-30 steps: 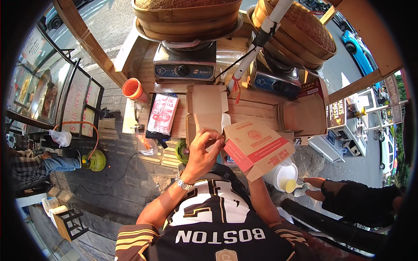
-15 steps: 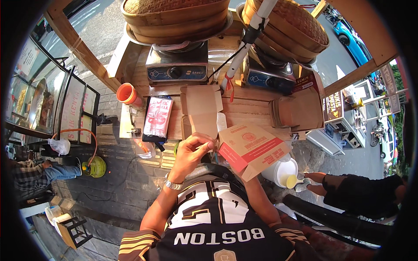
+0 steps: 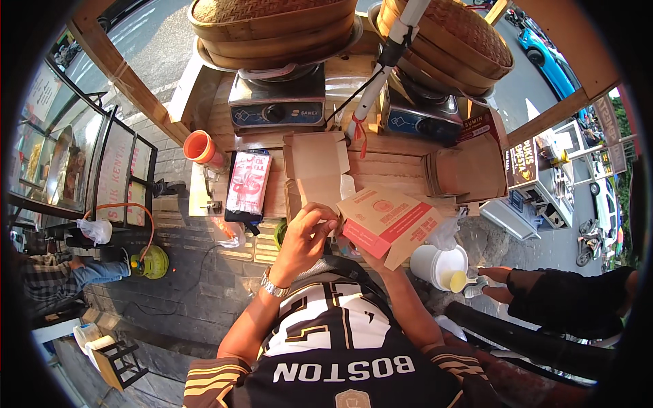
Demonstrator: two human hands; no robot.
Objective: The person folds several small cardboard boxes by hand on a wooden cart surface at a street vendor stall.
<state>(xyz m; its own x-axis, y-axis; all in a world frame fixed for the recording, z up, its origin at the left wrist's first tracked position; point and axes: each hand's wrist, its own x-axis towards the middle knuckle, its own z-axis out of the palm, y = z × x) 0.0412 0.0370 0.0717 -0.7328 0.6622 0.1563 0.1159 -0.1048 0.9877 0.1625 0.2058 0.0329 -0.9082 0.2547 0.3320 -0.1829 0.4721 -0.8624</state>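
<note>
Left hand (image 3: 304,239) now at box (image 3: 388,221) flap.

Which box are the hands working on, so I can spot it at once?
Start at the two bamboo steamers on the stoves, then come down the wooden counter to its near edge. The folded cardboard box sits there between both hands; unlike the plain brown boxes beside it, it has red printed panels.

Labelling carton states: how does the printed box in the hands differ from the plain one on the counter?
The printed box carries red panels; the plain box is bare brown card. The printed box is folded shut and tilted, with the left hand at its edge and the right hand hidden under it; the plain box lies flat with its flaps spread on the wooden counter, untouched. Both are cardboard food cartons.
</note>
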